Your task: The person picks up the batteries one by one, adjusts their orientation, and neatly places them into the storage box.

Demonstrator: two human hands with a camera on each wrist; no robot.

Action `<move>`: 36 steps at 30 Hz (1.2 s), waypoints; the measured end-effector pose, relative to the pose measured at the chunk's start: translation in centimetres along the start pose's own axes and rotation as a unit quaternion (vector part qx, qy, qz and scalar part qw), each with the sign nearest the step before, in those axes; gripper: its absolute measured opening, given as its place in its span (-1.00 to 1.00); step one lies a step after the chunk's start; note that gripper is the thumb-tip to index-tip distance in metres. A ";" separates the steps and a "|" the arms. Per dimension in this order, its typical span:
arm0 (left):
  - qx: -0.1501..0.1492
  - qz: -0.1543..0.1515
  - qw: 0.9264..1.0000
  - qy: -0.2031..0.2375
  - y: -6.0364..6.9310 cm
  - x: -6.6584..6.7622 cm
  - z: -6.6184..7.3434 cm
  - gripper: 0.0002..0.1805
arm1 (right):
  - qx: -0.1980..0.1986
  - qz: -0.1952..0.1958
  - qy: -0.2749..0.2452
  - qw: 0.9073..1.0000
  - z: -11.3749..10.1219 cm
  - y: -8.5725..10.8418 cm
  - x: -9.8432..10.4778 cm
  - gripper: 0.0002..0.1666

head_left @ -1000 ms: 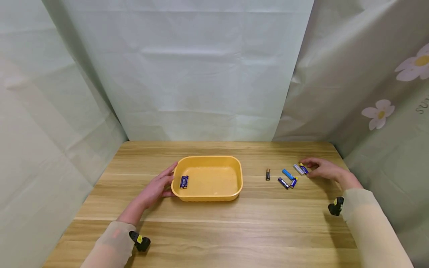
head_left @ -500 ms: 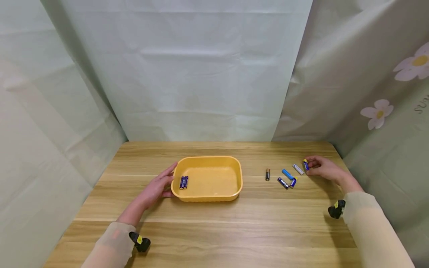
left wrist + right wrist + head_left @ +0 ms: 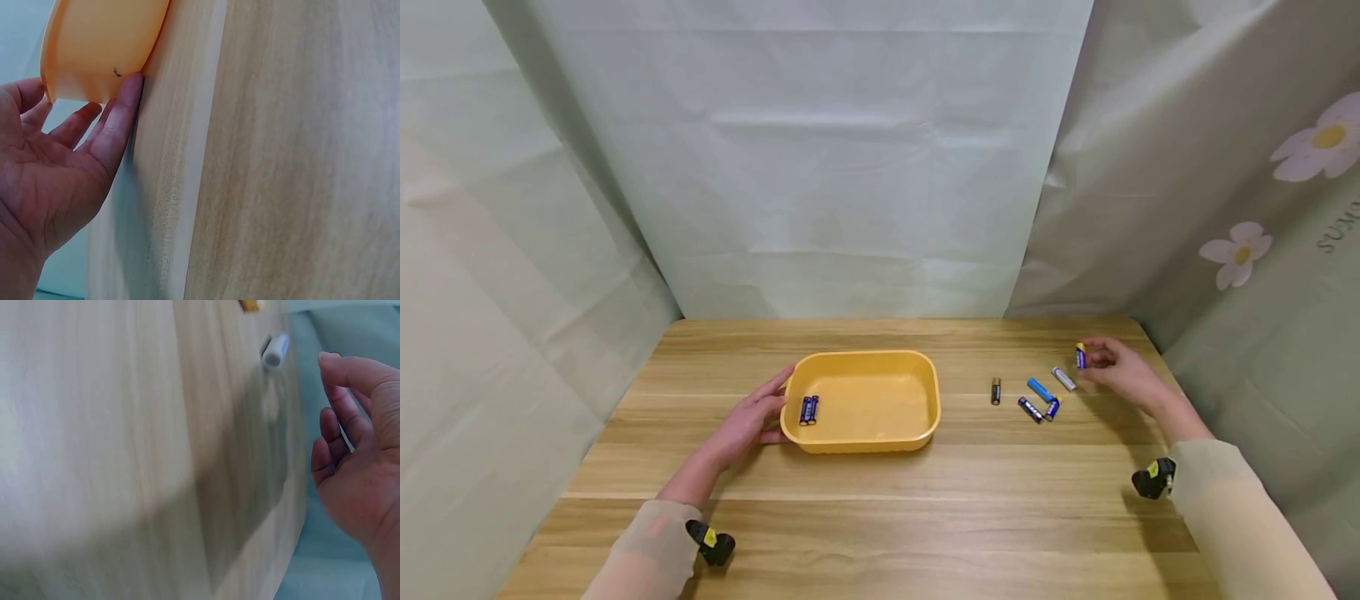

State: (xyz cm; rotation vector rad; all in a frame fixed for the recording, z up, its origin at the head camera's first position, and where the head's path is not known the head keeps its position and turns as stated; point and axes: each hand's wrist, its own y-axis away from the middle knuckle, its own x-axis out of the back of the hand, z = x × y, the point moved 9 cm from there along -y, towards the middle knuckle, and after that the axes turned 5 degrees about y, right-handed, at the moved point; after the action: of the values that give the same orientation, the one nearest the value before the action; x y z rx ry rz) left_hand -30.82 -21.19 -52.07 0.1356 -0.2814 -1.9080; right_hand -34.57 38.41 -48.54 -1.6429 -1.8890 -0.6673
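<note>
My left hand (image 3: 747, 425) rests against the left end of a yellow plastic tray (image 3: 861, 446). In the left wrist view its fairly straight fingers (image 3: 119, 128) touch the tray's outer wall (image 3: 106, 44). Two dark blue batteries (image 3: 809, 410) lie side by side inside, near the left end. Off to the right, my right hand (image 3: 1120, 373) pinches a blue battery with a yellow end (image 3: 1081, 356), raised above the table. From the right wrist camera, thumb and forefinger meet at the tip of the right hand (image 3: 369, 450), and the battery is almost wholly hidden.
Between tray and right hand lie a black-and-copper battery (image 3: 996, 391), a light blue one (image 3: 1041, 390), a white one (image 3: 1063, 378), a dark blue one (image 3: 1030, 409) and a blue-and-yellow one (image 3: 1052, 408). Pale curtains (image 3: 880, 167) enclose the wooden table (image 3: 865, 533).
My right hand has taken hold of the blue-and-yellow battery beside the white one and lifted it upward, away from the white one. The left hand and tray stay in place.
</note>
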 end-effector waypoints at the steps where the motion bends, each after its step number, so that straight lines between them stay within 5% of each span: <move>1: 0.001 0.000 1.000 0.004 -0.1 0.1 0.0 -0.36 | 0.000 -0.001 -0.001 1.000 -0.3 0.0 0.0 -0.23; 14: -0.002 -0.018 0.999 0.047 -1.2 0.5 -0.2 -0.35 | 0.046 0.019 -0.023 0.999 -5.7 -0.1 -1.3 -0.28; 36: 0.003 -0.015 0.999 0.050 -1.3 0.3 -0.2 -0.36 | 0.097 0.014 -0.091 0.991 -15.3 -0.8 -7.9 -0.32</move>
State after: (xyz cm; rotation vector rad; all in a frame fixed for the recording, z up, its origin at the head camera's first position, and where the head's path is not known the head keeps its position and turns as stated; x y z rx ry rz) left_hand -32.08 -21.05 -52.55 0.2399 -0.2198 -1.9229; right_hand -33.34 22.18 -42.77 -1.6481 -1.9832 -0.3192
